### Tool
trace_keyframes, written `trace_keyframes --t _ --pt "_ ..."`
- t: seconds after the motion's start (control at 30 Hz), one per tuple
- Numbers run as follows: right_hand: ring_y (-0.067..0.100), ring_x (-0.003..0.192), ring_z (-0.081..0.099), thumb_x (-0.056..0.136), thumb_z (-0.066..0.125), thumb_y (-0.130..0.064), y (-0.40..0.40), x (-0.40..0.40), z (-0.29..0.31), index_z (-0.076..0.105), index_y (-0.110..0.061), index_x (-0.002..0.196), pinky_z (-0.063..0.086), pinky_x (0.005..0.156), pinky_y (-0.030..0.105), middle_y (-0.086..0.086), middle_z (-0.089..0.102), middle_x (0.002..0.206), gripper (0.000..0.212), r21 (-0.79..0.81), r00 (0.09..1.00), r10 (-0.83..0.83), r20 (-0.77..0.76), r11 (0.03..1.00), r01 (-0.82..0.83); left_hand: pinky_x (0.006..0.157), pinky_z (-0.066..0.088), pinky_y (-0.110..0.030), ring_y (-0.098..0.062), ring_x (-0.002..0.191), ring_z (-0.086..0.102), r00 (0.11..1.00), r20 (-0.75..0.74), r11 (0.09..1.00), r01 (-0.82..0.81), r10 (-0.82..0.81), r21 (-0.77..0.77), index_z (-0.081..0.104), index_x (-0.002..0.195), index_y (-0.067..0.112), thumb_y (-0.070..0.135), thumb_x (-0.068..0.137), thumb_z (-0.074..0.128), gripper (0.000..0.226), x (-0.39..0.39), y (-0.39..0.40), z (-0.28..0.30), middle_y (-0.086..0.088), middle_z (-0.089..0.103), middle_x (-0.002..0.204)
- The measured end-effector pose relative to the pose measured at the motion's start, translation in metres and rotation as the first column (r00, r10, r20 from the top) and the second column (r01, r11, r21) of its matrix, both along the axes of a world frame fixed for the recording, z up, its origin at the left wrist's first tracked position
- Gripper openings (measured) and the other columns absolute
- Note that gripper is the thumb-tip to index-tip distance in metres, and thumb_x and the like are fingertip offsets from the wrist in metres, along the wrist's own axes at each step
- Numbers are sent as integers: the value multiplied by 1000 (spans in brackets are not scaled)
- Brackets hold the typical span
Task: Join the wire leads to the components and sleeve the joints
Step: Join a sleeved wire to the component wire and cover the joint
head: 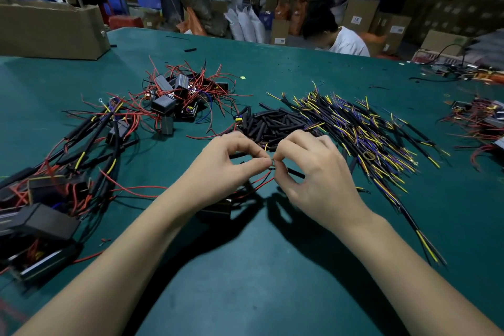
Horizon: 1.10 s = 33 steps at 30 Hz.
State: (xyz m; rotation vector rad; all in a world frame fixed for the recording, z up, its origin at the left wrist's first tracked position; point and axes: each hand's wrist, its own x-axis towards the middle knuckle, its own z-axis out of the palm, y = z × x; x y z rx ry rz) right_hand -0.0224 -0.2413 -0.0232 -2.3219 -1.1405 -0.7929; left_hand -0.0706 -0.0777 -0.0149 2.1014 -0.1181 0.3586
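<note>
My left hand (231,163) and my right hand (308,169) meet above the green table (245,267), each pinching a thin wire end where the two ends touch (271,163). Red leads (259,183) run from the pinch down to a black box component (218,207) lying under my left wrist. A black sheathed lead (296,172) sticks out to the right under my right fingers. Behind my hands lies a heap of black sleeve tubes (272,121).
A pile of black, yellow and purple wire leads (362,131) spreads to the right. Black boxes with red wires (180,95) lie at the back left, and sleeved assemblies (54,185) at the left. A cardboard box (51,30) stands far left. A person (335,33) sits across the table.
</note>
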Motion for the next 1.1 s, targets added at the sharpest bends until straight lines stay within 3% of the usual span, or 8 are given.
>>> trace_keyframes --t 0.1,0.23,0.47,0.77,0.93,1.1 --pt "20 70 53 83 56 -15 1 -2 0 57 -14 78 40 67 36 -3 56 79 5 14 999 -7 -51 1000 8 94 26 -26 -4 103 50 998 6 994 -60 60 90 65 70 37 26 81 72 18 -3 -2 2 11 50 95" --pt "18 73 55 86 60 -11 0 -1 -2 60 -12 82 46 72 43 -6 58 77 5 133 973 55 -224 991 -25 79 17 -22 -2 108 44 995 39 978 -102 97 182 60 69 42 29 84 69 23 -6 -6 5 14 49 97" --pt "19 69 54 82 60 -11 2 -5 -1 59 -13 78 46 65 42 -6 56 74 5 124 992 32 -121 992 -16 82 16 -21 -5 113 40 988 101 967 -135 115 218 67 75 29 23 87 67 14 -7 -7 3 14 44 103" --pt "17 66 57 82 63 -17 4 -2 -3 60 -18 73 49 64 46 -8 60 68 10 296 923 81 -375 954 37 89 16 -27 -9 118 38 968 228 931 -179 108 318 72 77 20 18 84 70 7 -6 -9 -1 6 47 112" --pt "17 68 57 85 62 -13 5 -1 -3 62 -14 78 48 64 44 -7 61 72 7 256 931 80 -356 967 15 90 16 -28 -6 118 36 965 203 937 -219 167 271 71 75 24 25 85 70 10 -5 -9 -2 9 48 111" --pt "19 75 57 85 64 -19 3 -6 -5 63 -15 88 44 66 33 -9 60 83 5 105 975 8 -222 994 16 86 16 -25 0 115 36 968 97 950 -246 231 190 68 71 32 28 84 70 13 -3 -8 -2 13 50 108"
